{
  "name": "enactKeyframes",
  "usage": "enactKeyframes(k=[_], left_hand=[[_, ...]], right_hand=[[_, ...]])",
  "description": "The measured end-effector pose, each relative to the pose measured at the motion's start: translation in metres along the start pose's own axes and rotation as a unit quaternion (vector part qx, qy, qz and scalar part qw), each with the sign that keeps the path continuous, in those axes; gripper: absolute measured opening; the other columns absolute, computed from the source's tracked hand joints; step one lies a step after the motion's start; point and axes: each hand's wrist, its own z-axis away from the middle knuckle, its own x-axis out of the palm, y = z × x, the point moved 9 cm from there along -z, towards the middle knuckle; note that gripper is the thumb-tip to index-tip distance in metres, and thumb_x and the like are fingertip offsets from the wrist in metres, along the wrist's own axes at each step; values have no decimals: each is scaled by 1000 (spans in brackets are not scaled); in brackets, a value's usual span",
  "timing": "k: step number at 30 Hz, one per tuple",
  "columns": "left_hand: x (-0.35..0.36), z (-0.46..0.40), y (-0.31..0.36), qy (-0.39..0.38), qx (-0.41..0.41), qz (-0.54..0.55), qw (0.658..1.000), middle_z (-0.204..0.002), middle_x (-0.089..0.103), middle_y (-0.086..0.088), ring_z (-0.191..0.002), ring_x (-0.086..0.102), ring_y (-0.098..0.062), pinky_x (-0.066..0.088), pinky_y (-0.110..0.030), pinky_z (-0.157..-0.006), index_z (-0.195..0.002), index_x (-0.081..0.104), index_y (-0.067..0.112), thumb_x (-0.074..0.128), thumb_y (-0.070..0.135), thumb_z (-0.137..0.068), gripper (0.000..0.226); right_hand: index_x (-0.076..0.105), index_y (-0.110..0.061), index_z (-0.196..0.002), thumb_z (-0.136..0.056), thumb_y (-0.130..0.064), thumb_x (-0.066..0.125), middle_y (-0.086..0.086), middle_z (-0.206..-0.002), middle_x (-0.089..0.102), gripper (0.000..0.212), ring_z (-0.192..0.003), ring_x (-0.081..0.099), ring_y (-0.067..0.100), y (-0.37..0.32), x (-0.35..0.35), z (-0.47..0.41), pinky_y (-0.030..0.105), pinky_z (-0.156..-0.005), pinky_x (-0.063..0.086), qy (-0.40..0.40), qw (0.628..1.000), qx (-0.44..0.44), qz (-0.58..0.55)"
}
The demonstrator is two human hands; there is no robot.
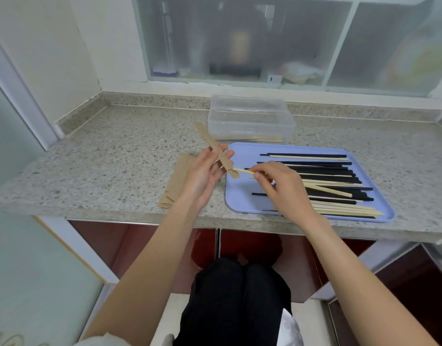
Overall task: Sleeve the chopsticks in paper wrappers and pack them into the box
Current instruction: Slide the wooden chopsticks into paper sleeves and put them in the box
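A brown paper wrapper [216, 148] is held up over the counter [115, 146] in the left hand [205, 173], fingers loosely curled behind it, its open mouth turned down toward the right. A pale chopstick [243, 170] is pinched near its tip by the right hand [279, 186], the tip just at that mouth. The step would go best if the mouth were kept spread and the stick fed straight along the sleeve. More chopsticks [327, 186] lie on the blue tray [239, 203]; spare wrappers [176, 183] lie beside it, the clear box [249, 118] behind.
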Motion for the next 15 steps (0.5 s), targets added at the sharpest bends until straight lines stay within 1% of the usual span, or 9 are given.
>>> enactKeyframes(k=[4,8,10,12,15], left_hand=[[-1,-3,-3,6,8,15,1000,-116,63,-2,-98,68,-12,54,-31,-88,-128,46,8,43,11,-99,29],[-1,-3,-3,17,16,33,999,-127,57,-5,-99,67,-11,55,-28,-85,-136,40,6,41,11,-100,37],[0,-3,-5,19,21,37,999,-127,57,-5,-99,66,-11,55,-26,-84,-138,38,6,40,10,-100,38],[2,-2,-8,16,22,35,999,-124,59,-2,-101,66,-10,55,-26,-83,-138,38,8,38,10,-101,37],[3,-1,-11,15,27,7,1000,-119,63,-3,-104,65,-12,55,-28,-86,-132,43,9,37,11,-101,31]], right_hand=[[68,-14,-101,-93,-19,53,2,-81,64,17,-70,57,20,1,5,-3,40,-61,49,0,1000,-5,28],[68,-14,-102,-92,-19,52,2,-79,64,19,-70,57,20,-3,7,-5,40,-60,49,12,999,-3,39],[66,-14,-104,-93,-19,53,3,-80,66,18,-72,60,20,-3,9,-6,40,-62,50,18,999,15,23],[63,-13,-106,-92,-17,55,4,-84,68,16,-77,63,21,2,12,-6,39,-67,51,21,998,51,-15],[60,-11,-100,-92,-12,55,2,-86,65,10,-76,60,20,8,18,-5,38,-71,49,18,993,95,-62]])
